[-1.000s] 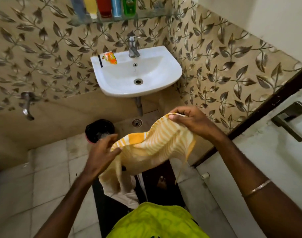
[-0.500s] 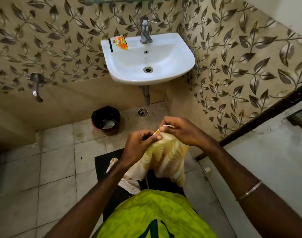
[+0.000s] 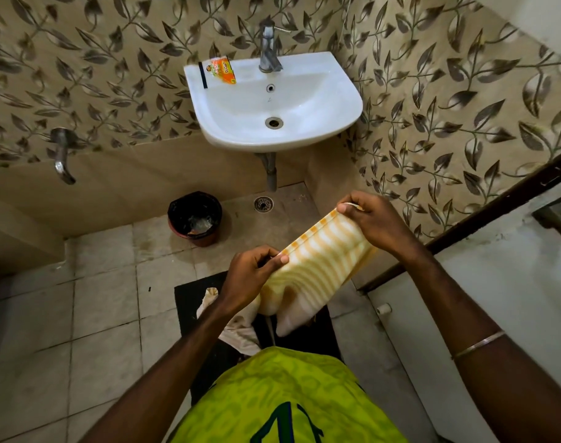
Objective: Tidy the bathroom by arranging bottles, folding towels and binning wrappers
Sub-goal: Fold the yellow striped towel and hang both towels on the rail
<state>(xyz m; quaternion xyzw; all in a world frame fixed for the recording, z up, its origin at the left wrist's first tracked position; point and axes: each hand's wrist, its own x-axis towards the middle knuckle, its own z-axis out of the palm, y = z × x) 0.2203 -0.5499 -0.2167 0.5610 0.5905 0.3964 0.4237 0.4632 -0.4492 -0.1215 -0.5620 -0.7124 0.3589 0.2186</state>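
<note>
A yellow-and-white striped towel (image 3: 317, 266) hangs folded between my hands at waist height. My left hand (image 3: 250, 276) pinches its near-left top corner. My right hand (image 3: 376, 220) pinches the far-right top corner, so the top edge is stretched straight. An orange wrapper (image 3: 223, 71) lies on the left rim of the white sink (image 3: 336, 119), beside a thin black strip (image 3: 203, 75). A black-lined bin (image 3: 195, 217) stands on the floor under the sink's left side, with some rubbish inside. No bottles are in view.
A pale cloth (image 3: 237, 327) lies crumpled on the black floor mat (image 3: 189, 302) under my left forearm. A wall tap (image 3: 62, 155) sticks out at the left. The floor drain (image 3: 263, 203) sits below the sink pipe. A dark door frame (image 3: 496, 212) runs along the right.
My hands came together with the towel's corners, then spread apart again, leaving the towel folded narrower and pulled taut. The view tilted down, so the shelf of bottles left the frame.
</note>
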